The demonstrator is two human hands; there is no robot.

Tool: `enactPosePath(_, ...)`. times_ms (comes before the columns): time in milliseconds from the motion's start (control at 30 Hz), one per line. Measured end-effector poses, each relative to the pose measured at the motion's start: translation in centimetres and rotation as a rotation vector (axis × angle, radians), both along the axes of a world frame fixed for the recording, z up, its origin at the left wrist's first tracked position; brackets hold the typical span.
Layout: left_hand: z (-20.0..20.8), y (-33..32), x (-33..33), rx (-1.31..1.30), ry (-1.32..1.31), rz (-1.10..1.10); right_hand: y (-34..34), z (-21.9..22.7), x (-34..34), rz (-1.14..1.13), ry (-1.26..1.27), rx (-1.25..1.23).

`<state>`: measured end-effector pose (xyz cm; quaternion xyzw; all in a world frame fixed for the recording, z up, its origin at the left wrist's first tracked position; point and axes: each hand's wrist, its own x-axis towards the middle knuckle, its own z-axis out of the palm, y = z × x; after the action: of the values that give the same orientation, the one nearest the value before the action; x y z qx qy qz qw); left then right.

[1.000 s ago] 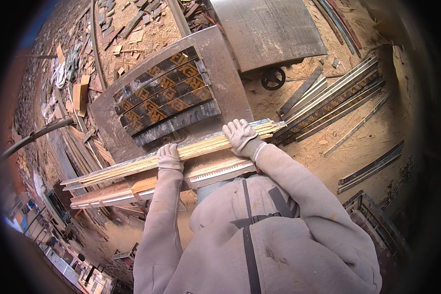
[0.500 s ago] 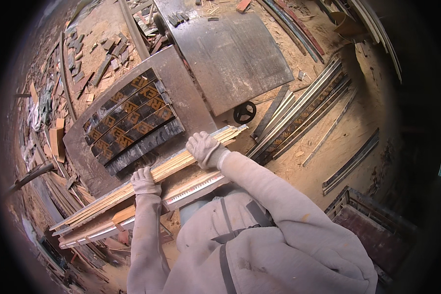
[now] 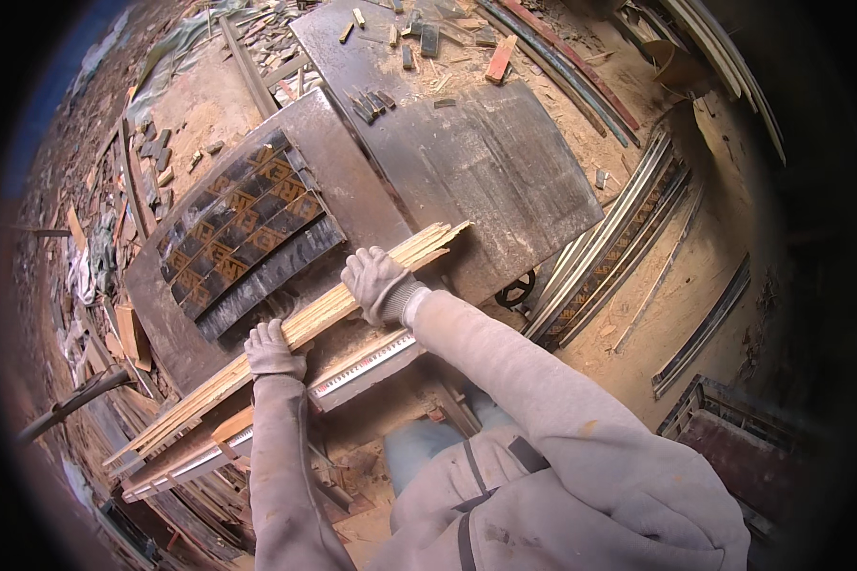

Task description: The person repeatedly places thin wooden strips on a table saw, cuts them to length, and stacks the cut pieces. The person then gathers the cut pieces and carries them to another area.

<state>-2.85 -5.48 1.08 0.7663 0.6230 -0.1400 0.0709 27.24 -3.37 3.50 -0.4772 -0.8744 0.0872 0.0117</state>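
A bundle of long, pale wooden strips (image 3: pixel 324 317) slants across a metal work table (image 3: pixel 357 205). My left hand (image 3: pixel 274 349), in a light glove, is closed over the bundle near its middle. Farther right, my right hand (image 3: pixel 379 285), also gloved, wraps over the same strips with its fingers curled. On my side of the bundle runs a ruled edge (image 3: pixel 364 367) with a white scale. Beyond the left hand lie several black-faced plywood strips (image 3: pixel 243 224) with orange printing, side by side on the metal.
A second metal top (image 3: pixel 490 162) adjoins at the right, partly covering a black handwheel (image 3: pixel 516 288). Small offcuts (image 3: pixel 428 40) lie on its far end. Long boards (image 3: pixel 614 243) lie on the dusty ground at right; scrap wood litters the left. A dark bar (image 3: pixel 71 407) juts in at left.
The strips, both hands and the ruled edge have shifted left and away from the handwheel. The strips' right end now overlaps the second metal top. My view has tilted, showing more offcuts.
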Motion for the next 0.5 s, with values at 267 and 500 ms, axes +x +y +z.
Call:
enactPosePath(267, -1.8, 30.6, -2.0, 0.183, -0.035, -0.068, 30.7, -1.6, -2.3, -0.039, -0.014, 0.086)
enactPosePath(500, -1.7, 24.3, -0.8, 0.259, -0.066, -0.123, 24.2, -2.2, -0.9, -0.005, -0.009, 0.067)
